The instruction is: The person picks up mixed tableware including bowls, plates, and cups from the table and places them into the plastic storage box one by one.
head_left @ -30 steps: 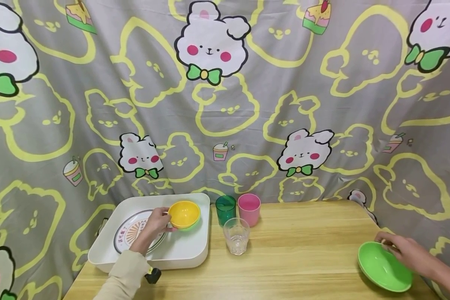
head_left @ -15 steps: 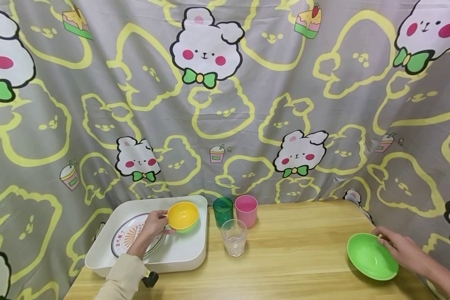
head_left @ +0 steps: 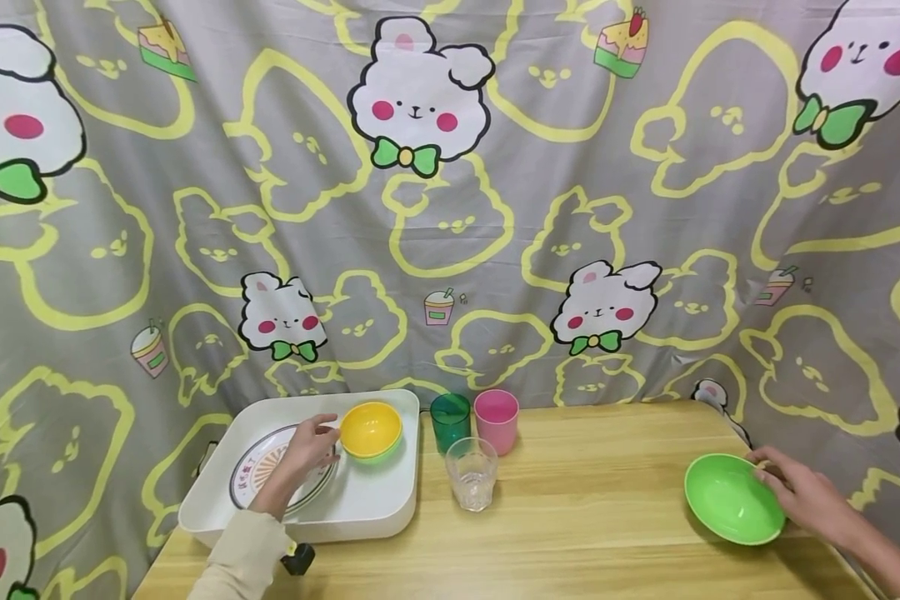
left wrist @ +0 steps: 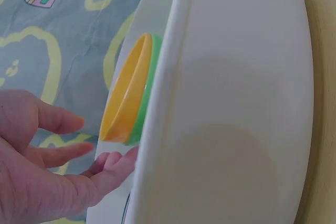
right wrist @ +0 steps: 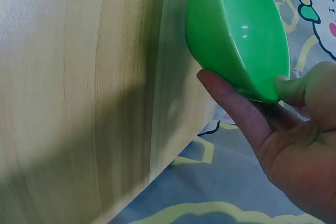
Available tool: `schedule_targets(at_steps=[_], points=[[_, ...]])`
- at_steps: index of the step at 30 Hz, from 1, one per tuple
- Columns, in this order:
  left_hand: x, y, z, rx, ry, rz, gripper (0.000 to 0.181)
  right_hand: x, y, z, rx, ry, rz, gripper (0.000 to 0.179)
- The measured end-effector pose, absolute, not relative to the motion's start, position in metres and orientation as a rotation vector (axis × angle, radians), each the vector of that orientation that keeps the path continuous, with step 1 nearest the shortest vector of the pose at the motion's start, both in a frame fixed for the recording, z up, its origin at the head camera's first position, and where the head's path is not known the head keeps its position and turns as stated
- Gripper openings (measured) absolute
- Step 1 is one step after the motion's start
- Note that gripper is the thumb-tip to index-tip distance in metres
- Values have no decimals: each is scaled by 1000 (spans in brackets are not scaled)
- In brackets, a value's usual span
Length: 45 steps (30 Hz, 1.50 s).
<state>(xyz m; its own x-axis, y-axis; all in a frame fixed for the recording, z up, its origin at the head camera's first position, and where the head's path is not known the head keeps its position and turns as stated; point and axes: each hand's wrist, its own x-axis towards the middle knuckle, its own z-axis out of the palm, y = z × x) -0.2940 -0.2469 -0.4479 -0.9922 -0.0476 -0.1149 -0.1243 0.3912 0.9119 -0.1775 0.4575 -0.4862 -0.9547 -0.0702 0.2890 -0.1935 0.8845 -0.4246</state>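
Note:
A yellow bowl (head_left: 371, 430) sits nested in a light green bowl (head_left: 381, 457), both inside the white tub (head_left: 375, 504) at the left. My left hand (head_left: 312, 450) is beside them with its fingers apart; the left wrist view shows a gap between the fingertips and the yellow bowl. Under that hand lies a white plate (head_left: 251, 473) with a printed pattern, partly covered by it. At the right, my right hand (head_left: 802, 492) grips the rim of a large green bowl (head_left: 731, 500), thumb inside and fingers beneath. In the right wrist view the bowl is held above the table.
Right of the tub stand a dark green cup (head_left: 450, 421), a pink cup (head_left: 498, 421) and a clear glass (head_left: 472, 479) close together. The wooden table (head_left: 585, 500) runs back to a patterned curtain (head_left: 480, 208).
My left hand has let go of the yellow bowl, which stays nested in the tub. My right hand has brought the large green bowl leftward and a little farther back.

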Motion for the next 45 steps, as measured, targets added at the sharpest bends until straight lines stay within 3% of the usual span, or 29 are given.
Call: schedule_targets(at_steps=[7, 14, 23, 32, 45], points=[[-288, -252, -445, -84, 2607, 1658, 50, -175, 452, -482, 116, -2748, 758, 17], [-283, -252, -442, -37, 2613, 1690, 50, -171, 436, -479, 51, -2670, 1203, 33], [-278, -244, -435, 23, 2501, 1894, 50, -171, 423, -479, -1, -2587, 1280, 40], [-274, -235, -436, 41, 2428, 2004, 52, -173, 410, -481, -20, -2458, 1442, 26], [-266, -219, -424, 135, 2372, 2100, 55, -178, 391, -478, 103, -2260, 1707, 31]])
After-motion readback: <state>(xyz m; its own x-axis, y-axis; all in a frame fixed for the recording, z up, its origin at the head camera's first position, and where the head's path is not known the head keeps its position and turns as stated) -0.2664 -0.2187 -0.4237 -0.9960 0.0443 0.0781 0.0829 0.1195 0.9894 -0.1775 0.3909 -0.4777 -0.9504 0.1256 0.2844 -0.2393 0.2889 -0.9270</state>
